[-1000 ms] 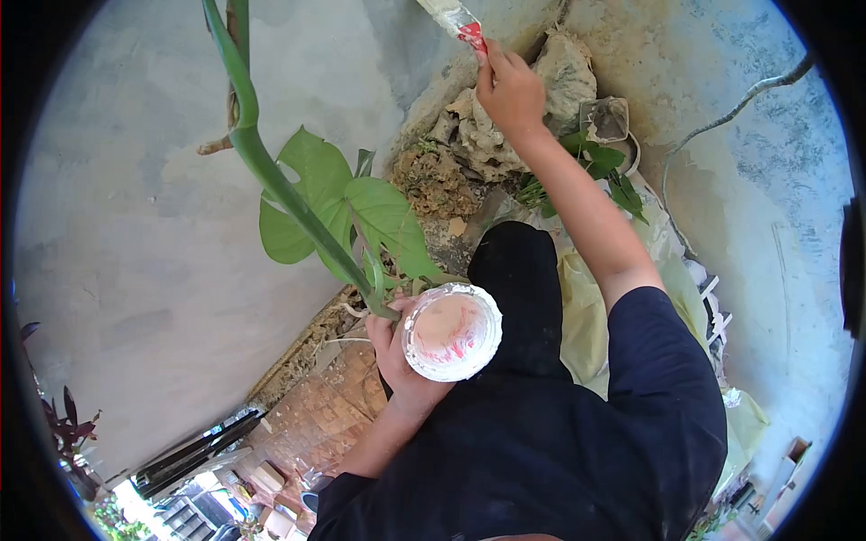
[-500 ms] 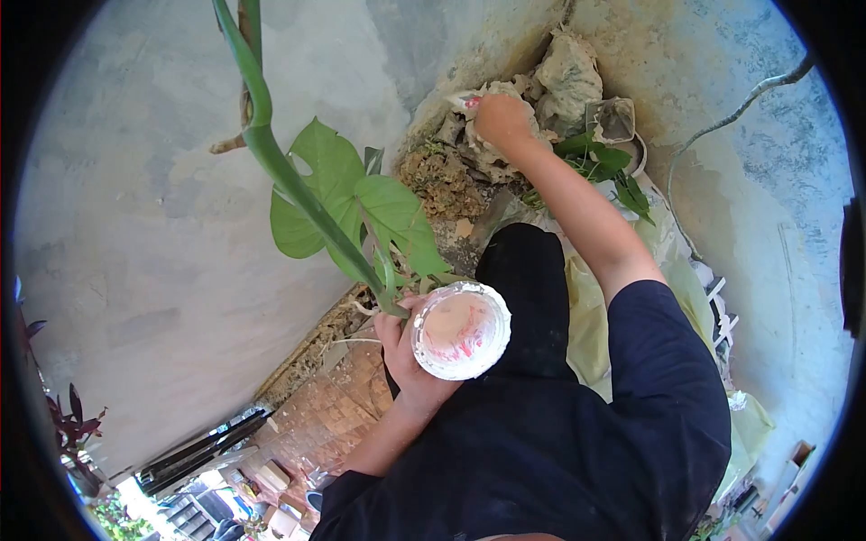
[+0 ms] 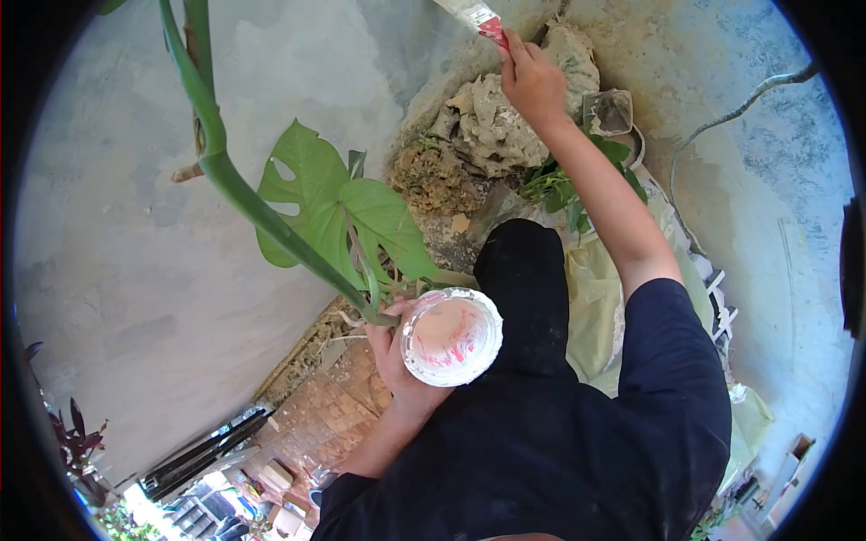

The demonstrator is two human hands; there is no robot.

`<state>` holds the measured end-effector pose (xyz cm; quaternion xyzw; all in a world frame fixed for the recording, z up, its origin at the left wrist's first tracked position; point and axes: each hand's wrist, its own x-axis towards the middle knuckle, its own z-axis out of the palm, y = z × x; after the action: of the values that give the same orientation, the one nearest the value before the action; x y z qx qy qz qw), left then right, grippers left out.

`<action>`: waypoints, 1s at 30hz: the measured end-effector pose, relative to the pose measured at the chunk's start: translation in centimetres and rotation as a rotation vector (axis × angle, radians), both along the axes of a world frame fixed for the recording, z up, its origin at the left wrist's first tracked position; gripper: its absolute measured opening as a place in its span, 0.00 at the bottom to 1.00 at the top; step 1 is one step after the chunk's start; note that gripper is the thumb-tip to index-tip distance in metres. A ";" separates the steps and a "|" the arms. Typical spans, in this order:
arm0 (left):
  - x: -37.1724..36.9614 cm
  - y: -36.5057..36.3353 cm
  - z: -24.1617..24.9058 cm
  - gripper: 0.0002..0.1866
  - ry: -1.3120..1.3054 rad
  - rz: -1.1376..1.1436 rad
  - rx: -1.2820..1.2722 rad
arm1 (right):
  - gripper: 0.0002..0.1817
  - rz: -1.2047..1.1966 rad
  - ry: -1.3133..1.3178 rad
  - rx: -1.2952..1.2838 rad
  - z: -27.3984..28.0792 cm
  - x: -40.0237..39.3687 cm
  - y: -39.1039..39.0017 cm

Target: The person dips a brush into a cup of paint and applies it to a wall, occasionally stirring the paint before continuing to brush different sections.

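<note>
My left hand holds a round white-rimmed tub with pale paint and red streaks inside. The thick green stem of a plant with a large split leaf runs down to this same hand. My right hand is closed round the red handle of a paintbrush, whose pale bristles point up and left at the wall. Below the brush and right hand lie rough pale rocks.
A brown mossy clump and green leafy sprigs lie by the rocks. Pale sheeting spreads right of my knee. A cable hangs on the right wall. Dark strips lie at lower left.
My right hand has lifted from the rocks up to the wall, bringing the brush into clearer view. The tub and my left hand have shifted slightly left, and the stem leans further left.
</note>
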<state>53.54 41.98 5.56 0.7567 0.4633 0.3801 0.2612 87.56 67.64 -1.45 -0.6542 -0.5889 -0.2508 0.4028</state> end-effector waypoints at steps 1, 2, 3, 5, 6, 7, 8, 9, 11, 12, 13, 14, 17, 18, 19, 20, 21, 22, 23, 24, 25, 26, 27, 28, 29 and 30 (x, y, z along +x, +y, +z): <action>0.0 0.0 -0.1 0.46 0.002 0.008 -0.015 | 0.19 0.011 0.007 -0.072 -0.8 -0.2 0.3; 0.1 0.2 -0.1 0.46 -0.001 0.011 -0.016 | 0.20 0.021 0.015 -0.140 -2.3 -0.5 0.7; 0.2 0.3 -0.1 0.45 -0.005 0.014 -0.018 | 0.20 0.032 0.023 -0.207 -3.7 -0.8 1.1; 0.5 0.4 0.3 0.43 -0.022 0.012 0.000 | 0.20 0.010 -0.003 -0.436 -6.5 -1.5 1.6; 0.7 0.3 0.3 0.40 -0.049 0.033 0.007 | 0.21 -0.001 -0.013 -0.549 -6.9 -1.9 1.7; 1.0 0.3 0.3 0.37 -0.077 0.055 0.016 | 0.19 -0.003 -0.035 -0.614 -7.0 -1.9 2.0; 1.2 0.2 0.3 0.34 -0.107 0.077 0.020 | 0.18 -0.005 -0.058 -0.684 -7.2 -1.7 2.2; 1.2 0.1 0.4 0.34 -0.092 0.076 0.028 | 0.17 -0.009 -0.081 -0.757 -6.4 -1.9 1.8; 1.3 0.3 0.5 0.33 -0.067 0.065 0.050 | 0.13 0.028 -0.082 -0.927 -4.2 -1.7 2.0; 1.3 0.4 0.7 0.33 -0.040 0.051 0.066 | 0.12 0.045 -0.084 -1.010 -2.3 -1.7 2.2; 1.4 0.5 1.0 0.33 -0.014 0.037 0.083 | 0.11 0.046 -0.102 -1.003 -1.0 -1.6 2.5; 1.4 0.5 1.2 0.32 0.012 0.023 0.100 | 0.11 0.047 -0.119 -0.996 0.2 -1.5 2.9; 1.2 0.5 0.9 0.33 0.021 -0.007 0.063 | 0.11 0.069 -0.177 -0.943 4.4 -0.4 4.3; 1.2 0.5 0.9 0.33 0.019 -0.007 0.067 | 0.11 0.083 -0.197 -0.922 5.9 0.1 4.7; 1.3 0.6 1.0 0.32 0.019 -0.006 0.069 | 0.11 0.061 -0.200 -0.877 7.5 0.8 5.1; 1.3 0.6 1.1 0.32 0.021 -0.004 0.072 | 0.12 0.041 -0.201 -0.832 9.1 1.3 5.5; 1.2 0.6 1.0 0.32 0.009 -0.005 0.070 | 0.12 0.022 -0.199 -0.789 10.5 1.7 5.6; 1.1 0.5 0.8 0.32 -0.001 -0.006 0.065 | 0.12 -0.014 -0.155 -0.738 11.7 2.0 5.2; 1.1 0.5 0.7 0.32 -0.013 -0.008 0.061 | 0.13 -0.051 -0.112 -0.687 12.9 2.5 4.5; 0.9 0.5 0.8 0.33 0.002 -0.016 0.058 | 0.13 -0.088 -0.071 -0.636 13.4 2.9 3.7; 0.8 0.5 1.0 0.33 0.016 -0.023 0.055 | 0.13 -0.096 -0.054 -0.507 13.0 3.3 2.9; 0.8 0.5 1.0 0.34 0.026 -0.027 0.056 | 0.13 -0.101 -0.041 -0.374 12.4 3.6 2.2; 0.8 0.4 0.8 0.35 0.009 -0.029 0.043 | 0.13 -0.104 -0.024 -0.242 11.6 3.8 1.8; 0.8 0.3 0.6 0.35 -0.007 -0.031 0.035 | 0.13 -0.071 0.010 -0.178 10.1 3.8 1.9; 0.8 0.2 0.4 0.36 -0.022 -0.035 0.026 | 0.14 -0.039 0.046 -0.115 7.8 3.8 2.3; 0.8 0.1 0.5 0.36 -0.014 -0.046 0.024 | 0.15 -0.007 0.082 -0.051 5.3 3.8 2.5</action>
<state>54.35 42.10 6.03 0.7675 0.4396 0.3849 0.2639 91.35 70.16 3.90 -0.6762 -0.5758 -0.2100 0.4089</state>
